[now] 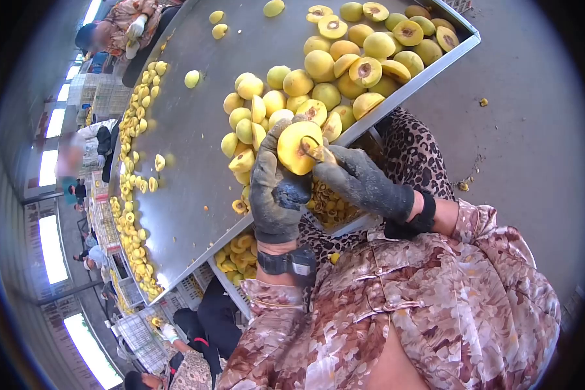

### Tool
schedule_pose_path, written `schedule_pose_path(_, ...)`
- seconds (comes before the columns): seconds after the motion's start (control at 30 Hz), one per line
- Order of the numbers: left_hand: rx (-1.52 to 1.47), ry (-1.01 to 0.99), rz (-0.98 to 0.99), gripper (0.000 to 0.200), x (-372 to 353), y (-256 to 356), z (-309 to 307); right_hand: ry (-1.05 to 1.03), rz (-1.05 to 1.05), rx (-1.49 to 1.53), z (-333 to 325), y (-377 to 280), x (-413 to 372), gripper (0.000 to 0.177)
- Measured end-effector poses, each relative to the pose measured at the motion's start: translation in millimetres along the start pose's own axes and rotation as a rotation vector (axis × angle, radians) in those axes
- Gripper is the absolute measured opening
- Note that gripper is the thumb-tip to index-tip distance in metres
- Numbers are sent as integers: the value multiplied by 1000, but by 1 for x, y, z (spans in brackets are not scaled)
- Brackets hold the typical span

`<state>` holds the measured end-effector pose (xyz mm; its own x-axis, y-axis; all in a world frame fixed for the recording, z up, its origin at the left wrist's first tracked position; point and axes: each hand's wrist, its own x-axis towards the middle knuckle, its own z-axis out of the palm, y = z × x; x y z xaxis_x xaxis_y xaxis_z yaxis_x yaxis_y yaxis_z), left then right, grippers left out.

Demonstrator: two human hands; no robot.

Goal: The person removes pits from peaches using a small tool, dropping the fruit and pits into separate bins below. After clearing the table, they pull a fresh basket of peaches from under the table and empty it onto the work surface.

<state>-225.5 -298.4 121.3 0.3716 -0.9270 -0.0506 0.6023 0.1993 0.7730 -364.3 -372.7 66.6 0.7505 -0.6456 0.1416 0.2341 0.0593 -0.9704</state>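
Observation:
My left hand (272, 185), in a dark, worn glove, is closed around a yellow peach half (298, 147) with its cut face turned up. A brownish hollow shows in the middle of that face. In my gloved right hand (361, 181), the fingers pinch a small coring tool (320, 153) with a thin curved tip, which lies against the hollow. The fingers hide most of its handle. Just beyond both hands, a heap of peach halves (319, 65) lies on the metal table (205, 123), some cut side up, others skin side up.
Below my hands, a container (344, 227) holds small yellow peach pieces. Another crate (231, 283) of peach pieces stands left of it under the table edge. More halves (136, 162) line the table's far side. Co-workers (133, 29) are along the far side and lower left.

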Motion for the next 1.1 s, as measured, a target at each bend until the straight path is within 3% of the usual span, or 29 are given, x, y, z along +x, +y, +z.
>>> schedule_pose_path(0.13,-26,256,49,48,-9,-21,6,-18,35,-3,11,-1,-3,30)
schedule_pose_path(0.3,87,384,157,38,-3,-31,18,-17,-98,-99,12,16,-8,30)
schedule_pose_path(0.37,51,352,130,39,-3,-32,19,-80,-337,-249,5,27,-7,32)
schedule_pose_path(0.43,82,302,89,40,-7,-31,18,-183,-333,-229,-3,31,-14,34)
schedule_pose_path(0.5,178,222,40,41,-10,-27,17,-317,-91,-52,-10,30,-16,38)
schedule_pose_path(0.57,203,153,-20,41,-15,-25,19,-335,-71,259,-6,29,-22,39)
schedule_pose_path(0.6,194,85,-57,42,-19,-27,9,-380,45,324,-2,22,-28,36)
schedule_pose_path(0.67,208,258,-98,44,-36,-24,3,-440,290,446,6,6,-39,32)
schedule_pose_path(0.73,-3,451,-25,44,-63,-11,-20,-790,197,-30,-3,23,-29,31)
schedule_pose_path(0.77,-314,446,7,44,-81,4,-52,-673,118,20,-3,12,-33,32)
schedule_pose_path(0.8,-276,418,90,46,-101,21,-86,-644,72,-333,-8,27,-37,33)
schedule_pose_path(0.87,761,819,155,43,-135,62,-123,-537,-17,-1041,-21,73,-49,36)
schedule_pose_path(0.9,943,878,178,40,-140,76,-151,-447,-9,-990,-21,77,-49,36)
schedule_pose_path(0.97,1398,552,343,38,-102,87,-151,-267,5,-905,-24,84,-46,37)
schedule_pose_path(1.1,1484,48,383,47,21,53,-84,-284,10,-773,-17,63,-45,31)
